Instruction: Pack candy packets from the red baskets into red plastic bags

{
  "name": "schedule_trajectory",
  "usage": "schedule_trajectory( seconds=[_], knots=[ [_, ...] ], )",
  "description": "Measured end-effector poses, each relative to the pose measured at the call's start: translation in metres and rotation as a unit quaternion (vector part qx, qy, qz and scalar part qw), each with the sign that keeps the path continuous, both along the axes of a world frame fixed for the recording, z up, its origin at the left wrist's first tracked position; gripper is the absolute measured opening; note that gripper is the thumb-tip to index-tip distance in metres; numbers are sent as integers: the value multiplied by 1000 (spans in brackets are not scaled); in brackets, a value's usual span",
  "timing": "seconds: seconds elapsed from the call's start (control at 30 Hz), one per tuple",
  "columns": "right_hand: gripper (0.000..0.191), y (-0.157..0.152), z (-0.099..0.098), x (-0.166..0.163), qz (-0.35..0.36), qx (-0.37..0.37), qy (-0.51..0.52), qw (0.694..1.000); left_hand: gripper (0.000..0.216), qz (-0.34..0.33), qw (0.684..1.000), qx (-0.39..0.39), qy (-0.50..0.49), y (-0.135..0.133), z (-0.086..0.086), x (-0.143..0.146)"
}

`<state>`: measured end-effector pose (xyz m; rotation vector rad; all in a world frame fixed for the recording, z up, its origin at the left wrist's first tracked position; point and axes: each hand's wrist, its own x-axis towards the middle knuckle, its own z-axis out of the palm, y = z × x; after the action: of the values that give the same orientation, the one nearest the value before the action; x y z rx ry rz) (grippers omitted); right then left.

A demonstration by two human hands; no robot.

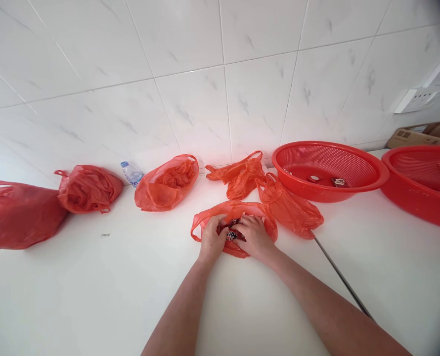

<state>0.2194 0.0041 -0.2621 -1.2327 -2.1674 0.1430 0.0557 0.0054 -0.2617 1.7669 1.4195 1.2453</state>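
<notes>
Both hands are inside the mouth of an open red plastic bag lying on the white table. Between them are small dark-red packets with white and black lettering; what lies beneath is hidden. My left hand curls its fingers round the left side of a packet. From the other side my right hand bends over the packets, thumb toward the left hand. Just right of this bag, and close against it, lies another crumpled red plastic bag.
A red perforated basket holds a few dark packets. Beside it stands a second red basket, with a cardboard box behind. More red bags and a water bottle line the wall. A seam crosses the table.
</notes>
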Motion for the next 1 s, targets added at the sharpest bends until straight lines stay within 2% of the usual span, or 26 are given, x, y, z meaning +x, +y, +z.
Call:
schedule_trajectory(
  seconds=[0.13, 0.27, 0.37, 0.47, 0.57, 0.7, 0.77, 0.87, 1.0],
  knots=[
    [20, 0, 0, 0, -7, -3, -7, 1000, 38, 20, 999, -27, 23, 1, 0, 2],
    [22, -1, 0, -1, 3, -6, -9, 1000, 21, 3, 998, -47, 43, 0, 3, 3],
    [19, -1, 1, 0, 10, -5, 3, 1000, 18, 9, 998, -45, 36, -1, 6, 2],
    [14, 0, 4, 3, -34, -1, 35, 999, 18, 46, 998, -36, 23, -2, 10, -1],
    [19, 4, 7, 10, -105, -9, 60, 993, 17, 91, 995, -35, 23, -2, 13, -5],
    [25, 6, 11, 17, -144, -3, 74, 987, 18, 104, 993, -42, 21, -2, 13, -4],
    [24, 5, 15, 19, -131, 23, 94, 987, 23, 101, 994, -20, 37, -3, 11, -3],
    [22, 1, 22, 20, -116, 62, 122, 984, 35, 101, 990, 58, 82, -3, 11, -3],
    [18, 0, 32, 27, -128, 79, 102, 983, 27, 134, 963, 167, 162, -4, 19, -7]
  ],
)
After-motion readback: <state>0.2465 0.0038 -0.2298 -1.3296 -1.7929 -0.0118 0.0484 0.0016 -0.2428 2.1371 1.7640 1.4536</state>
